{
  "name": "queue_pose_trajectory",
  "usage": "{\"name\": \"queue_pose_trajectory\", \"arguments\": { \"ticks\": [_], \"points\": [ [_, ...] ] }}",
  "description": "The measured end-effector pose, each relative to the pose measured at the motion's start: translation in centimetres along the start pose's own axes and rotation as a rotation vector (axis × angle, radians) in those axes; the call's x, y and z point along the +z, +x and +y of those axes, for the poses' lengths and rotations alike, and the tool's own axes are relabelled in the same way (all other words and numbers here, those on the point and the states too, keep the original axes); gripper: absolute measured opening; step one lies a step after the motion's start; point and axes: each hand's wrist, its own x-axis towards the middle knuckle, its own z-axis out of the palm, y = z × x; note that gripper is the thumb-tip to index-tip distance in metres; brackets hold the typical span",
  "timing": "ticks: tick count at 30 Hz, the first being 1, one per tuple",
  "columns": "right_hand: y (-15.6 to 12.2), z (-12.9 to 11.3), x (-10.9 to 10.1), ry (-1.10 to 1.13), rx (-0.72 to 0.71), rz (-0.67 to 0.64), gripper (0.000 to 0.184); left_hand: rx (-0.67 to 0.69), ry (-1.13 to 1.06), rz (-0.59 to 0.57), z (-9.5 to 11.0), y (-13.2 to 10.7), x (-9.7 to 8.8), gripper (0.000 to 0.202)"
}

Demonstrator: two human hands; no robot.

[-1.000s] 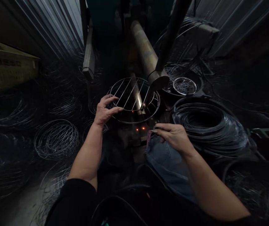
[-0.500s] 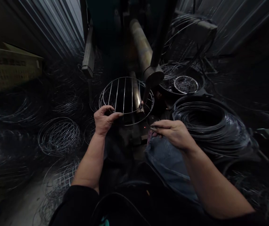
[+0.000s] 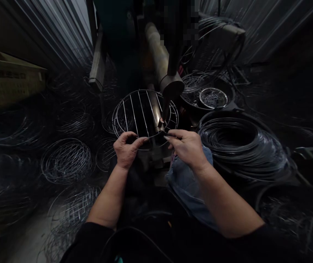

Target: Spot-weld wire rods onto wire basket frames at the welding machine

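My left hand [image 3: 127, 150] pinches the near rim of a round wire rack [image 3: 142, 110] between thumb and fingers. The rack is a ring crossed by several parallel rods, tilted in front of me. My right hand [image 3: 187, 148] is closed in a pinch at the rack's near right rim; what lies between its fingertips is too small to make out. Just beyond those fingertips, the pointed upper electrode [image 3: 166, 109] of what looks like a spot welder comes down beside the lower metal bar [image 3: 154, 106], at the rack's right side.
On the right, a black tub holds a large coil of wire [image 3: 235, 160]. Behind it sits a pan with a small round dish [image 3: 213, 98] of metal bits. Round wire racks [image 3: 67, 160] are piled at the left. A blue cloth [image 3: 187, 182] lies below my right hand.
My right hand has moved left and forward to the rack's rim near the electrode. The rack has turned slightly, its rods now slanting, with my left hand still on it.
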Motion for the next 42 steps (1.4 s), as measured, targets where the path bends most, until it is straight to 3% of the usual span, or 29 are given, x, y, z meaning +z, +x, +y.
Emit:
{"name": "queue_pose_trajectory", "arguments": {
  "ticks": [3,11,16,22,27,35,42],
  "points": [
    [-0.1,0.4,0.2,0.099,0.014,-0.012,0.017,0.010,-0.002,0.013,0.1,0.1,-0.1,0.034],
    [0.8,1.3,1.2,-0.031,-0.003,0.017,0.011,0.069,0.009,-0.027,0.3,0.2,0.1,0.033],
    [0.7,1.8,2.0,0.132,0.021,0.074,0.015,0.062,-0.008,0.016,0.2,0.8,0.2,0.034],
    [0.3,3.1,2.5,0.328,0.081,0.129,0.016,0.095,-0.054,-0.021,-0.2,1.2,0.2,0.033],
    [0.7,2.9,2.5,0.364,0.111,0.152,0.018,0.079,-0.045,-0.025,-0.2,1.7,0.5,0.033],
    [1.4,2.0,2.7,0.240,0.112,0.150,0.017,0.055,-0.050,-0.015,0.2,2.0,1.1,0.035],
    [0.6,2.9,3.1,0.431,0.123,0.225,0.017,0.059,-0.057,-0.010,0.0,1.9,0.8,0.037]
  ]
}}
